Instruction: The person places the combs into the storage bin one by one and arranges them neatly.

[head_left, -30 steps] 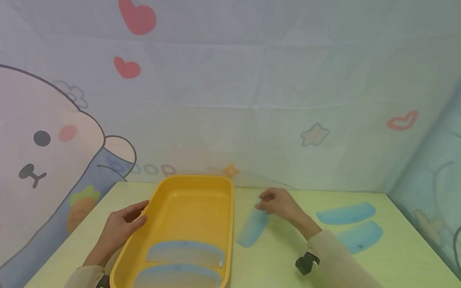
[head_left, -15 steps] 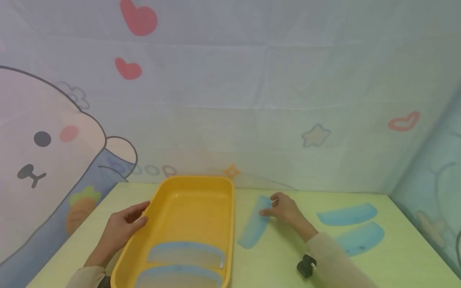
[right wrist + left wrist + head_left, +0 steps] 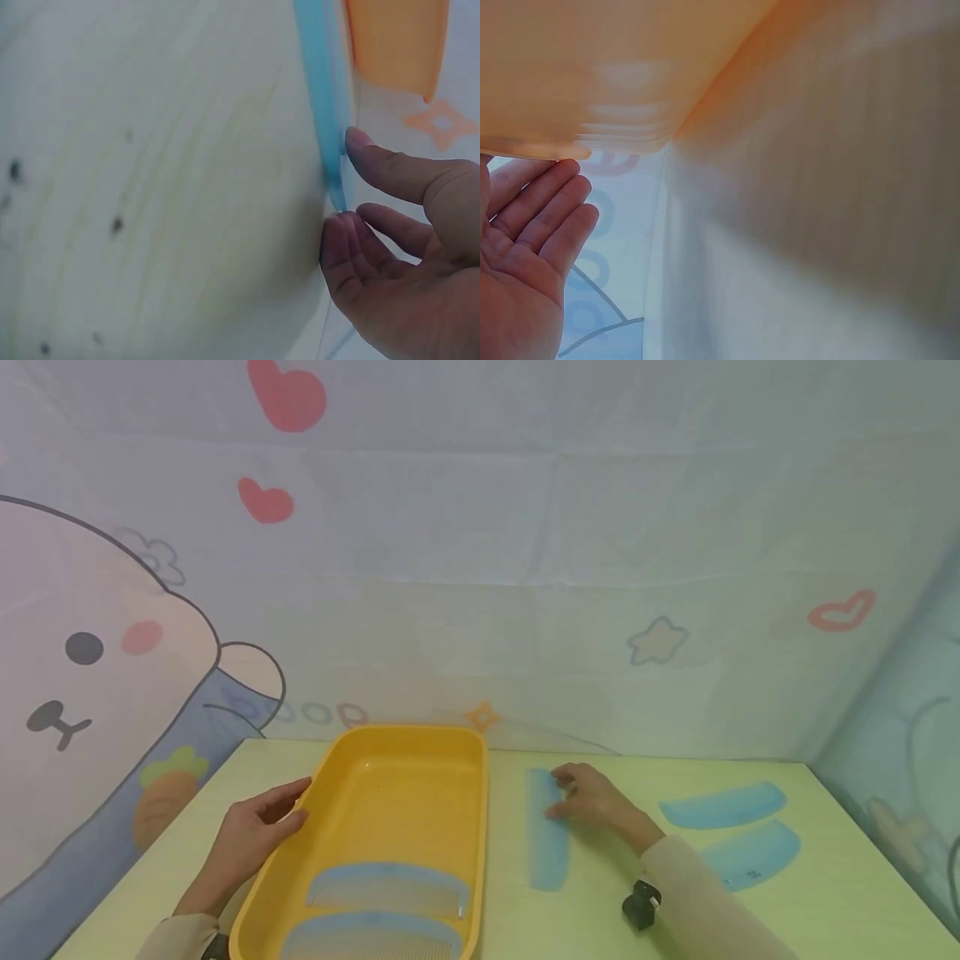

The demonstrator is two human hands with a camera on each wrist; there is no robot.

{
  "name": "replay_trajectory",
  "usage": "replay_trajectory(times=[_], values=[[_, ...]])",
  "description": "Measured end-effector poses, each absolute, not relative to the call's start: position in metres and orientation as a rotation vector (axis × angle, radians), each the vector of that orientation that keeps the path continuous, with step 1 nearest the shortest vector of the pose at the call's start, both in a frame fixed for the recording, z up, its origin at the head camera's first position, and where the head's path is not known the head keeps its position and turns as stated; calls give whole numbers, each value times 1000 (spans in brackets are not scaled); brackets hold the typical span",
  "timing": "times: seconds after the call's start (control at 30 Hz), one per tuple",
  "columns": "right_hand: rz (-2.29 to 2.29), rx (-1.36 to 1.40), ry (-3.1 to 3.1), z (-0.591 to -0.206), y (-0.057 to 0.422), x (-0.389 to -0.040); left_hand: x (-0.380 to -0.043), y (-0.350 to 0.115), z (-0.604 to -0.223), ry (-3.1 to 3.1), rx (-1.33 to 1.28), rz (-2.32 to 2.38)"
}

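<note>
A yellow tray (image 3: 408, 810) stands left of centre on the table, and my left hand (image 3: 246, 837) holds its left rim, thumb at the top edge. The left wrist view shows the other fingers below that rim. Two pale blue combs (image 3: 390, 870) lie inside at the tray's near end, teeth toward me. To the tray's right a translucent blue comb (image 3: 547, 856) lies lengthwise, pointing away from me. My right hand (image 3: 600, 803) has curled fingers at its far right edge; the right wrist view shows thumb and fingertips at the comb's end.
Two more blue combs, a farther one (image 3: 723, 807) and a nearer one (image 3: 761, 856) partly behind the right sleeve (image 3: 705, 902), lie on the right side of the pale table (image 3: 600, 910). A printed cloth (image 3: 480, 527) hangs right behind the table's far edge.
The comb at my right hand has turned from slanting to nearly straight away from me, its near end swinging right. My right hand has shifted slightly. The left hand and tray stay put.
</note>
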State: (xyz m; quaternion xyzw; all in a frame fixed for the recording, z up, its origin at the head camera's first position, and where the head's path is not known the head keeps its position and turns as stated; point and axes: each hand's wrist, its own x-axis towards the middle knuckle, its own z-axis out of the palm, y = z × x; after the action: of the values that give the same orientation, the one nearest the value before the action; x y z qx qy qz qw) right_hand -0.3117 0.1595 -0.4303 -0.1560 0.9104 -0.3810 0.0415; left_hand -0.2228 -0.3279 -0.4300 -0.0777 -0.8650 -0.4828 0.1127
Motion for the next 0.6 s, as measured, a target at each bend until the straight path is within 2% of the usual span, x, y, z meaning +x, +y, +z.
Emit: replay_trajectory(times=[0.6], values=[[-1008,-291,2839,-420,144,-298,-221,-326,-428,-2528,-232,-1432]])
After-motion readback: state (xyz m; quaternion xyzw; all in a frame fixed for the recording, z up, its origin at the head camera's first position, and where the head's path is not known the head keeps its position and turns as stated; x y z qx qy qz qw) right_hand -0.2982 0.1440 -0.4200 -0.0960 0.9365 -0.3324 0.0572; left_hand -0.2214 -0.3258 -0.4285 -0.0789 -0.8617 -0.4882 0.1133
